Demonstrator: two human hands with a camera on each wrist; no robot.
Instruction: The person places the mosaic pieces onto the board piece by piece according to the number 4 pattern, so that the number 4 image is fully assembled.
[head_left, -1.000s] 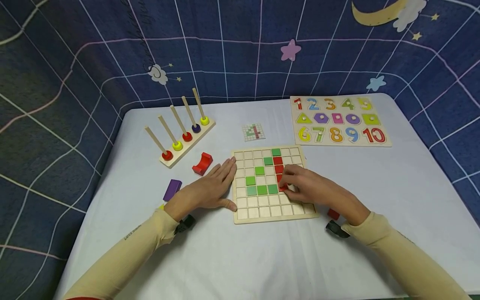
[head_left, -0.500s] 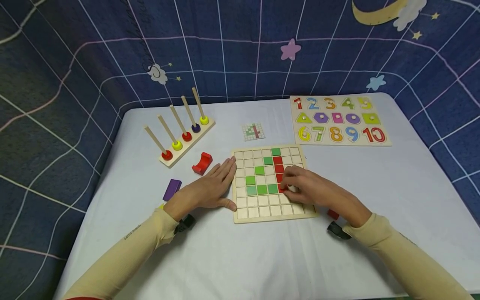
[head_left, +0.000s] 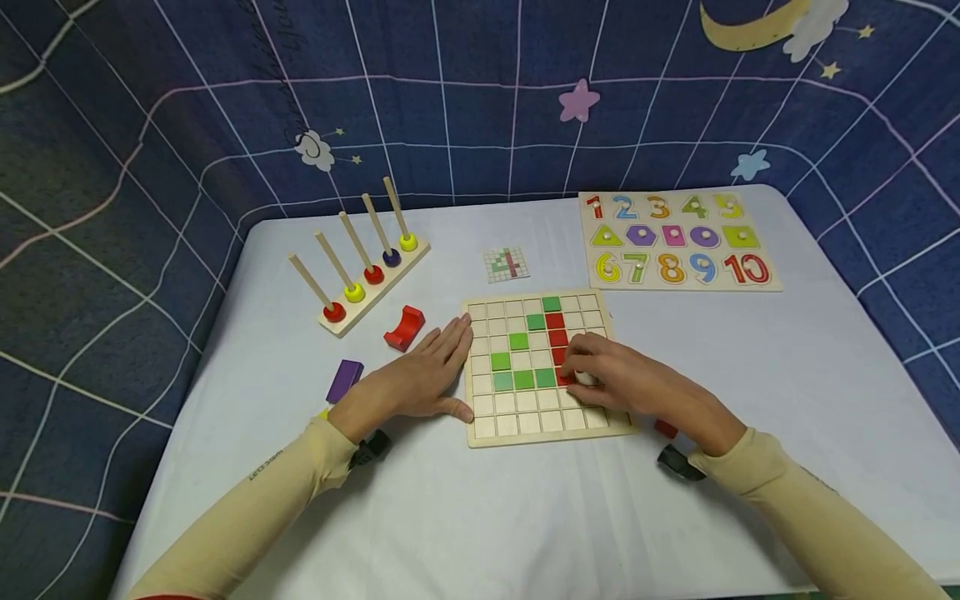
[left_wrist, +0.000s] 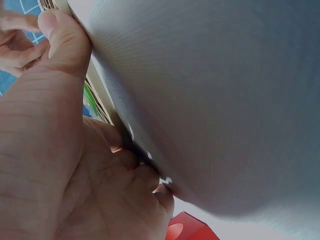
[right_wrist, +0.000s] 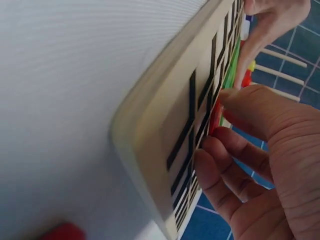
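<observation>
A wooden grid board (head_left: 525,425) lies on the white table, with several green tiles (head_left: 519,341) and a column of red tiles (head_left: 556,337) set in its squares. My left hand (head_left: 420,375) rests against the board's left edge, fingers straight and thumb at its lower left corner. Over the board's right half, my right hand (head_left: 622,371) pinches the lowest red tile (head_left: 562,377) at its square. In the right wrist view the red tile (right_wrist: 215,114) shows between thumb and fingertips; the hand partly covers it.
A small pattern card (head_left: 507,264) lies behind the board. A peg stand (head_left: 375,287) with coloured rings is at the back left, a number puzzle (head_left: 678,242) at the back right. Red arch (head_left: 405,327) and purple block (head_left: 345,381) lie left; another red piece (head_left: 666,428) is by my right wrist.
The lowest red tile, slightly tilted in my right fingers a second ago, now lies flatter in line with the red column. My left hand has stayed in place.
</observation>
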